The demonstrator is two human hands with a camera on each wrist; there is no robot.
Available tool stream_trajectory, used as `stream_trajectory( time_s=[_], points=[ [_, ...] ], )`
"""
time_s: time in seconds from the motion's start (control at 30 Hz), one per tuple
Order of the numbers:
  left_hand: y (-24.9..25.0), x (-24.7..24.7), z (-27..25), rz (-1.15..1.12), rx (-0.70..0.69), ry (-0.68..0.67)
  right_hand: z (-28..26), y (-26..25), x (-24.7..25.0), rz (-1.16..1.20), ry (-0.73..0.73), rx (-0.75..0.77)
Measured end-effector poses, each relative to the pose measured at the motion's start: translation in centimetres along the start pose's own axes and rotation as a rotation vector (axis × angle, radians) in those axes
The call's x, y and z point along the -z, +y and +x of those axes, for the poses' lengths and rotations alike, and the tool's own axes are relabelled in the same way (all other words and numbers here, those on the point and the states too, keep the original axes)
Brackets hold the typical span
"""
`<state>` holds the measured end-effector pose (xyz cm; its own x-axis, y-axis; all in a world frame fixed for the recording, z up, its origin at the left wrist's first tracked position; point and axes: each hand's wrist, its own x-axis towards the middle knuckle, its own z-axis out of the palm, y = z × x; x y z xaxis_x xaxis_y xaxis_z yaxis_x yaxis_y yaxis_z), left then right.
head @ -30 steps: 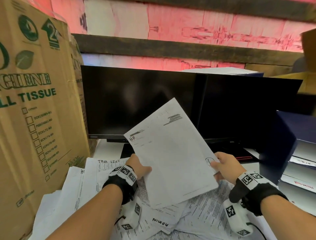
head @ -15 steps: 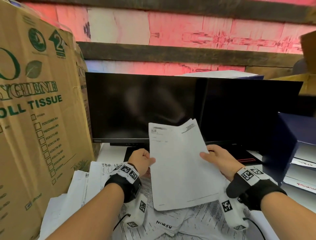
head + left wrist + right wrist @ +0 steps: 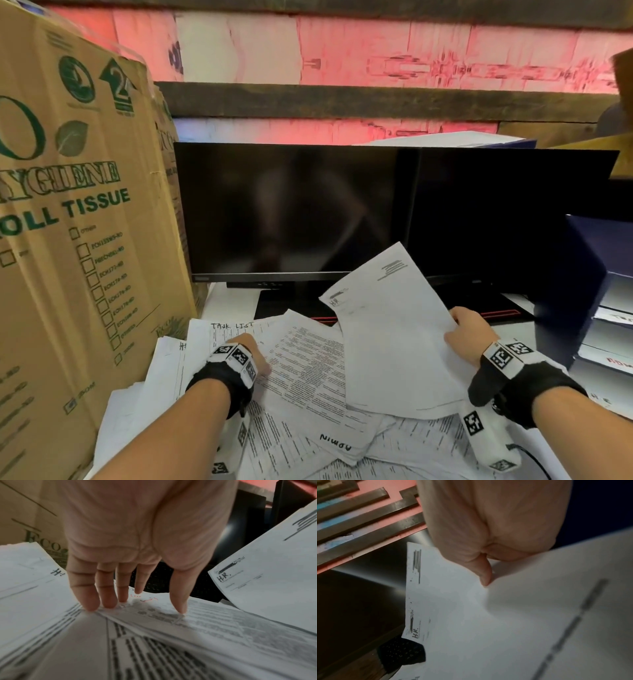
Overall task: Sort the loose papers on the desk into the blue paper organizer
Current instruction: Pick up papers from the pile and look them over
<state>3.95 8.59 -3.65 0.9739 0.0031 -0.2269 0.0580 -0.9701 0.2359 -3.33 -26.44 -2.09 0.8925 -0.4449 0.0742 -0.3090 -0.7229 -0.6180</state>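
A white sheet marked "HR" (image 3: 394, 339) hangs tilted above the desk, and my right hand (image 3: 460, 329) alone pinches its right edge. In the right wrist view the thumb (image 3: 485, 577) presses on top of the HR sheet (image 3: 471, 615); the fingers under it are hidden. My left hand (image 3: 251, 349) is down on the loose paper pile (image 3: 308, 377). Its straight fingertips (image 3: 92, 605) touch the printed sheets (image 3: 171, 635) and hold nothing. The blue paper organizer (image 3: 582, 281) stands at the right, with sheets in its trays.
A large cardboard tissue box (image 3: 75, 240) walls off the left side. Two dark monitors (image 3: 294, 209) stand behind the pile, with a black keyboard (image 3: 163, 580) under them. More papers, one marked "ADMIN" (image 3: 335, 445), cover the near desk.
My left hand let go of the HR sheet and dropped onto the pile. The right hand swung the sheet to the right and tilted it.
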Motion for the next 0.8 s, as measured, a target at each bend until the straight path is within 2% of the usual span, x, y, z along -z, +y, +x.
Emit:
stream_trajectory(
  time_s=[0.27, 0.47, 0.6, 0.73, 0.8],
  points=[
    [-0.3, -0.4, 1.0, 0.077, 0.07, -0.017, 0.5, -0.8, 0.8, 0.128, -0.01, 0.055],
    [-1.0, -0.3, 1.1, 0.05, 0.077, -0.027, 0.2, -1.1, 0.2, 0.129, -0.114, 0.075],
    [-1.3, 0.4, 1.5, -0.127, 0.055, 0.017, -0.1, -1.3, -0.3, 0.127, -0.132, 0.099],
    [-1.4, 0.9, 2.2, -0.514, -0.081, 0.173, -0.7, -1.7, -0.1, 0.164, -0.135, 0.127],
    [-1.1, 1.6, 2.0, -0.681, -0.126, 0.18, -0.9, -1.9, 0.1, 0.163, -0.134, 0.154]
  ],
)
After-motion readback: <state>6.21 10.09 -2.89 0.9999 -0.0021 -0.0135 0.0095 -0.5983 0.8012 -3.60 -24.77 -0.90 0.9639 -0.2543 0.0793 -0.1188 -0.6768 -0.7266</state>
